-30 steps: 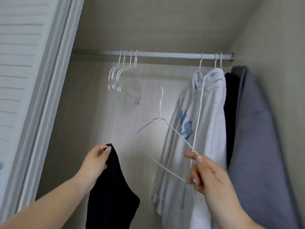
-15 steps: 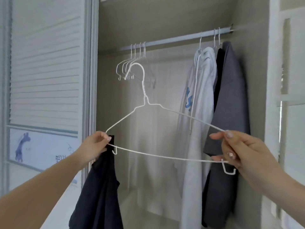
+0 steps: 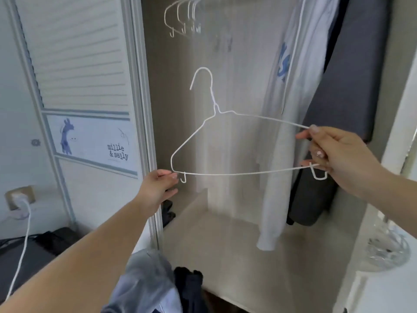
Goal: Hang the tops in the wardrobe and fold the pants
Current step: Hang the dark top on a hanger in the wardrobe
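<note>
Right hand (image 3: pixel 338 154): fingers curled round the right end of a white wire hanger (image 3: pixel 225 141), thumb on the upper wire, fingers pinching the lower bar beside the small end hook. Left hand (image 3: pixel 158 188): fingertips pinching the hanger's left corner; a dark garment (image 3: pixel 168 212) shows just under this hand, though whether the hand grips it cannot be told. Hanger: held level between both hands in front of the open wardrobe, hook upward, touching no rail. Wardrobe interior: pale wood-grain back wall (image 3: pixel 180 109) and floor panel (image 3: pixel 237 256); empty white hangers (image 3: pixel 180 16) at top left; a light grey hooded top with blue lettering (image 3: pixel 282 98) hanging at right, its cuff near the floor panel; a dark grey garment (image 3: pixel 352 75) hanging just beside it, further right. Left of the opening: white louvred door (image 3: pixel 79 53) with a panel showing a blue animal figure and the words "millie & sally" (image 3: pixel 118 152). Far left: wall socket (image 3: pixel 19 195) with a white cable (image 3: pixel 22 245) running down over a dark surface. Bottom centre: grey-blue cloth (image 3: pixel 146 279) and dark cloth (image 3: pixel 189 288), bunched together. Lower right: clear glass object (image 3: pixel 385 247) on a white ledge.
</note>
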`<state>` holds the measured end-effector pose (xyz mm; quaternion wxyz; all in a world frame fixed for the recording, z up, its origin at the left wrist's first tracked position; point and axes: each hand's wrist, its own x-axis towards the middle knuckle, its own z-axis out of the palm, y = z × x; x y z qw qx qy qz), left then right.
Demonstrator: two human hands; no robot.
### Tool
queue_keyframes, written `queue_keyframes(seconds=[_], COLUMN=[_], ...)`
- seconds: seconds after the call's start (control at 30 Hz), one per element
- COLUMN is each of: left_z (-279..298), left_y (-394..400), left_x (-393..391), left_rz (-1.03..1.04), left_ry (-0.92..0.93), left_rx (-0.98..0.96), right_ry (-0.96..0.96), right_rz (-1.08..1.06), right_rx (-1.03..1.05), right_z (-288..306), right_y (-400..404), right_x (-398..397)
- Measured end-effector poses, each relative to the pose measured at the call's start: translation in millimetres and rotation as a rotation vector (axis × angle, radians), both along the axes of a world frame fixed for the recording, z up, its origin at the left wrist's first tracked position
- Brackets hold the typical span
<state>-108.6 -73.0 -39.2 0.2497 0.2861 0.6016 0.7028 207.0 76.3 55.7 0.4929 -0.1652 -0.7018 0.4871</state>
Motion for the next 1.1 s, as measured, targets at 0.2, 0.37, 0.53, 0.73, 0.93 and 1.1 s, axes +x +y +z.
queue_keyframes(seconds=[0.2,0.37,0.53,0.73,0.93,1.1], left_z=[-39,-82,-166,-318,-476,-609], left_y=[22,34,44,17,-23,-44], left_x=[6,20,59,102,108,101], left_rz=[0.072,0.040,-0.017,-0.099,-0.074,-0.019], left_ry=[-0.098,-0.152,-0.351,-0.419,-0.514,-0.478], left_rx=[-0.060,-0.135,-0.328,-0.617,-0.911,-1.049], right_ry=[-0.071,-0.125,-0.294,-0.535,-0.734,-0.814], right_rz=[-0.046,-0.072,-0.135,-0.134,-0.146,-0.224], right_rx=[-0.094,-0.148,-0.186,-0.359,-0.457,-0.535], right_z=[-42,-89,-180,-307,-447,-568], right_y=[11,5,-10,-27,-42,-42], right_x=[-4,3,27,47,53,52])
